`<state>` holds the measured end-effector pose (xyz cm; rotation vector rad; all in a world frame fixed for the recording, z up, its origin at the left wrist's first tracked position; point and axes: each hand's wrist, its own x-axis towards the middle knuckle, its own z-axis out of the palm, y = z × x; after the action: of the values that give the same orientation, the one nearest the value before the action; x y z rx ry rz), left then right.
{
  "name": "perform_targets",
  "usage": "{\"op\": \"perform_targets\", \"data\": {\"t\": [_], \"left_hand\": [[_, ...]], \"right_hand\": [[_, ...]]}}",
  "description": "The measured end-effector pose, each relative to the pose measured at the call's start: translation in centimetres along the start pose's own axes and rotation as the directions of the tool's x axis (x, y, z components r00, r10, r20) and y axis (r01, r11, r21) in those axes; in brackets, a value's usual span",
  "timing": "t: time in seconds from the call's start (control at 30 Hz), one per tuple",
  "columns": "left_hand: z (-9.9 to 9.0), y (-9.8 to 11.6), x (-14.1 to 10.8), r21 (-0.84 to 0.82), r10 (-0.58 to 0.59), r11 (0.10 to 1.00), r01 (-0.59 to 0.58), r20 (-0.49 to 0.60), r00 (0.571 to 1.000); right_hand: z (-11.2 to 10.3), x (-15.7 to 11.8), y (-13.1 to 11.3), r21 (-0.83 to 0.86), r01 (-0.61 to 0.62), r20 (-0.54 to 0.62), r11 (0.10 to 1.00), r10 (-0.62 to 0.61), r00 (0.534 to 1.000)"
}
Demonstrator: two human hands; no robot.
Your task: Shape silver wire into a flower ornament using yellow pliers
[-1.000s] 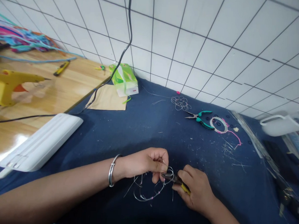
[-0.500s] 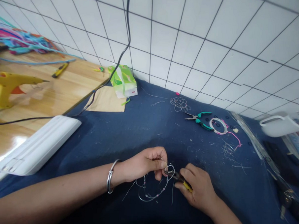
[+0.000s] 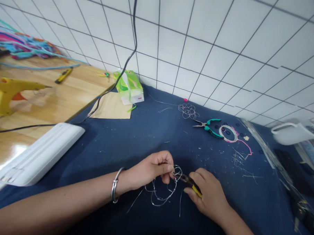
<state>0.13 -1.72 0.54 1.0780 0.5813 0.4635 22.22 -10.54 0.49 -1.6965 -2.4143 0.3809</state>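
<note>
Between thumb and fingers, my left hand (image 3: 158,167) pinches a looped piece of thin silvery wire (image 3: 161,203) strung with small pinkish beads. Its loops hang below the fingers, and loose wire ends stick out downward on both sides. My right hand (image 3: 208,192) is closed around pliers (image 3: 196,190) with yellow-and-black handles. The dark jaws point left and meet the wire close to my left fingertips; the exact spot they grip is hidden by the fingers and small loops. A silver bangle (image 3: 114,185) circles my left wrist.
Teal-handled pliers (image 3: 207,126), a flower-shaped wire piece (image 3: 188,111) and a white ring (image 3: 228,133) lie on the blue cloth. Wire scraps (image 3: 240,158) are scattered at right. A tissue pack (image 3: 131,88), white power strip (image 3: 41,154) and yellow glue gun (image 3: 12,94) stand leftward.
My left hand has risen slightly with the beaded wire, and its hanging loops have turned a little. The pliers stay at the wire; the camera view has shifted slightly.
</note>
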Motion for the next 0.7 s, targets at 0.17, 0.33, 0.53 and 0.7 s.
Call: {"op": "perform_targets", "data": {"t": [0.17, 0.33, 0.53, 0.7], "left_hand": [[-0.4, 0.1, 0.2, 0.008, 0.058, 0.998, -0.058, -0.103, 0.993], [-0.4, -0.1, 0.3, 0.036, 0.087, 0.996, -0.083, -0.128, 0.988], [-0.1, -0.2, 0.5, 0.049, 0.107, 0.994, -0.101, -0.137, 0.985], [-0.2, -0.3, 0.5, 0.039, 0.117, 0.993, -0.112, -0.164, 0.98]], "right_hand": [[-0.5, 0.0, 1.3, -0.103, -0.093, -0.046, 0.99, 0.088, 0.995], [-1.2, 0.2, 1.5, -0.184, -0.134, -0.203, 0.974, 0.096, 0.974], [-2.1, 2.3, -1.5, 0.078, 0.033, -0.293, 0.996, -0.009, 0.956], [-1.6, 4.9, -3.2, 0.179, 0.063, -0.309, 0.982, -0.005, 0.951]]}}
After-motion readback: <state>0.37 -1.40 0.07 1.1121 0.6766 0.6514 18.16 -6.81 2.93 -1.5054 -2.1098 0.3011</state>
